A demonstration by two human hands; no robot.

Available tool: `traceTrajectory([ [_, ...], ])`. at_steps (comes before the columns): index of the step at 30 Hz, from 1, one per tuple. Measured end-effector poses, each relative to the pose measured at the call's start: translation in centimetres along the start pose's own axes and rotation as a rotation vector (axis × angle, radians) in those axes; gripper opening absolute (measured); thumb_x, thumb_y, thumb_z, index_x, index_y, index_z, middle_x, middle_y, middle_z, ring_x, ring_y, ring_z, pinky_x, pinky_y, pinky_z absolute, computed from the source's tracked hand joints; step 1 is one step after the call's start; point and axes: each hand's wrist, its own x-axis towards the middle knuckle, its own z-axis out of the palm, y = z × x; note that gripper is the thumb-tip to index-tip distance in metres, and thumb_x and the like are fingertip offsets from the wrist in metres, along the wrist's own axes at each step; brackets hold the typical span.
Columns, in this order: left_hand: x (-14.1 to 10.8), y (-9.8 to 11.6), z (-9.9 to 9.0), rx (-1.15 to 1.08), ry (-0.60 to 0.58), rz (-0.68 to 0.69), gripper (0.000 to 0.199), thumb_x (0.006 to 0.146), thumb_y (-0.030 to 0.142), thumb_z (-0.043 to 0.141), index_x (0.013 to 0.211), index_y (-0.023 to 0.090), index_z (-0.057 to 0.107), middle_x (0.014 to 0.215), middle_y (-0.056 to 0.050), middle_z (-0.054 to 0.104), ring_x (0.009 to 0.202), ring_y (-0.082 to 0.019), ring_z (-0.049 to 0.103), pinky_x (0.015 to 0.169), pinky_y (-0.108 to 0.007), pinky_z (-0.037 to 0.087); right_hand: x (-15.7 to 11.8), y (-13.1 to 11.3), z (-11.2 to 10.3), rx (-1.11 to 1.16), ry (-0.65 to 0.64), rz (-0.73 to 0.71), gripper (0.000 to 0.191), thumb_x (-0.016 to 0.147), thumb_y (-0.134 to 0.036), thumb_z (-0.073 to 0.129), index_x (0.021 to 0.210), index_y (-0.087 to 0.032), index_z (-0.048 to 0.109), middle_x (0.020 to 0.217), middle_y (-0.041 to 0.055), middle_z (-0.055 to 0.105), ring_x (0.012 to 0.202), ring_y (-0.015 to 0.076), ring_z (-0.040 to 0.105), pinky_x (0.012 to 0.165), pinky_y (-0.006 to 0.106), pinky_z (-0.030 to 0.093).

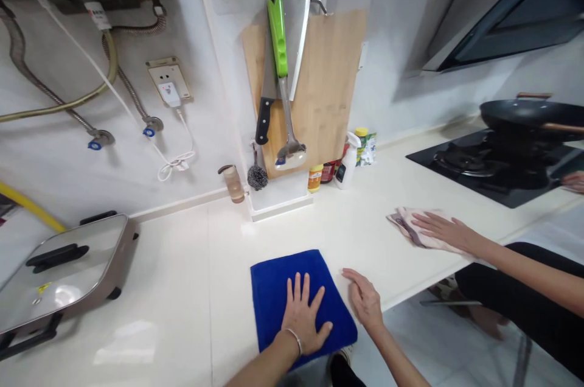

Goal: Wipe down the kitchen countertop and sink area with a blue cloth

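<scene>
On the white countertop, near its front edge, a blue cloth [274,289] is spread out. My left hand [305,317], with a bracelet at the wrist, rests flat on it, fingers spread. Just right of the cloth, my right hand [365,299] is over the counter's edge area, its fingers loosely extended and holding nothing. Further right, another person's hand [438,229] presses on a pinkish cloth [408,230] on the same counter.
An electric pan [86,265] with a glass lid stands at the left. Knives, a ladle [289,146] and a cutting board [323,89] hang ahead. Bottles [347,162] stand behind. A wok [529,116] sits on the black stove [511,186] at the right.
</scene>
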Motion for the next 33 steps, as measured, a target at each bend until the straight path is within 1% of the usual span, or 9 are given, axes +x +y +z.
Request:
traceTrajectory([
  [4,3.8,1.0,1.0,0.022,0.045,0.034,0.073,0.092,0.063,0.034,0.154,0.035,0.007,0.162,-0.008,-0.018,0.149,-0.043,-0.01,0.118,-0.073,0.005,0.5,0.3,-0.2,0.145,0.005,0.168,0.034,0.092,-0.037,0.04,0.108,-0.022,0.067,0.115,0.0081,0.069,0.111,0.0233,0.062,0.104,0.047,0.049],
  [8,8.4,0.1,2.0,0.025,0.106,0.021,0.067,0.091,0.061,0.037,0.152,0.038,0.021,0.166,-0.006,-0.006,0.151,-0.041,-0.003,0.12,-0.07,0.009,0.7,0.5,-0.2,0.203,0.063,0.196,0.034,0.092,-0.042,0.043,0.104,-0.021,0.068,0.117,0.0087,0.068,0.112,0.0243,0.061,0.106,0.048,0.047],
  [13,11.7,-3.2,1.0,0.039,0.165,0.019,0.062,0.09,0.065,0.037,0.147,0.041,0.037,0.166,-0.003,0.014,0.152,-0.034,0.008,0.122,-0.063,0.013,0.5,1.3,-0.6,0.174,0.032,0.147,0.035,0.093,-0.041,0.041,0.104,-0.021,0.069,0.117,0.0087,0.068,0.111,0.0246,0.062,0.105,0.048,0.049],
  [17,11.9,-7.3,-0.9,0.074,0.219,-0.076,0.061,0.09,0.063,0.04,0.146,0.038,0.04,0.163,-0.004,0.025,0.151,-0.032,0.014,0.122,-0.06,0.016,0.1,2.1,-1.0,0.094,-0.004,0.098,0.036,0.092,-0.038,0.041,0.106,-0.021,0.068,0.117,0.009,0.068,0.112,0.026,0.062,0.104,0.049,0.049],
  [20,10.0,-10.7,-2.4,0.111,0.254,-0.177,0.061,0.09,0.061,0.042,0.147,0.037,0.038,0.163,-0.005,0.025,0.151,-0.031,0.015,0.123,-0.058,0.016,-0.2,2.8,-1.2,0.058,-0.011,0.069,0.035,0.09,-0.038,0.042,0.105,-0.021,0.068,0.118,0.0086,0.068,0.111,0.027,0.063,0.104,0.049,0.049],
  [23,6.3,-14.3,-4.2,0.154,0.276,-0.273,0.061,0.091,0.061,0.042,0.147,0.039,0.035,0.164,-0.001,0.023,0.152,-0.027,0.014,0.124,-0.054,0.015,-0.5,3.4,-1.2,0.063,-0.018,0.068,0.035,0.089,-0.037,0.042,0.105,-0.02,0.068,0.118,0.0092,0.068,0.112,0.0277,0.062,0.106,0.049,0.047],
  [26,1.1,-18.1,-6.2,0.194,0.297,-0.394,0.058,0.092,0.059,0.04,0.147,0.041,0.036,0.163,0.001,0.026,0.152,-0.025,0.016,0.124,-0.051,0.015,-0.6,3.4,-1.1,0.074,-0.027,0.078,0.035,0.089,-0.036,0.04,0.104,-0.019,0.068,0.119,0.0102,0.067,0.113,0.0281,0.061,0.107,0.05,0.045],
  [29,-4.9,-21.5,-8.2,0.23,0.334,-0.561,0.057,0.093,0.056,0.039,0.147,0.037,0.038,0.163,-0.002,0.027,0.151,-0.028,0.017,0.123,-0.051,0.016,-0.6,3.2,-1.2,0.07,-0.038,0.056,0.035,0.089,-0.035,0.04,0.103,-0.019,0.067,0.119,0.0106,0.067,0.113,0.0278,0.061,0.106,0.05,0.045],
  [33,-13.4,-24.8,-9.8,0.276,0.383,-0.793,0.06,0.094,0.056,0.035,0.148,0.031,0.037,0.163,-0.006,0.025,0.151,-0.03,0.016,0.123,-0.051,0.015,-0.4,2.9,-1.3,0.031,-0.024,0.001,0.034,0.089,-0.032,0.04,0.101,-0.017,0.068,0.115,0.0114,0.068,0.108,0.0265,0.063,0.102,0.047,0.048],
])
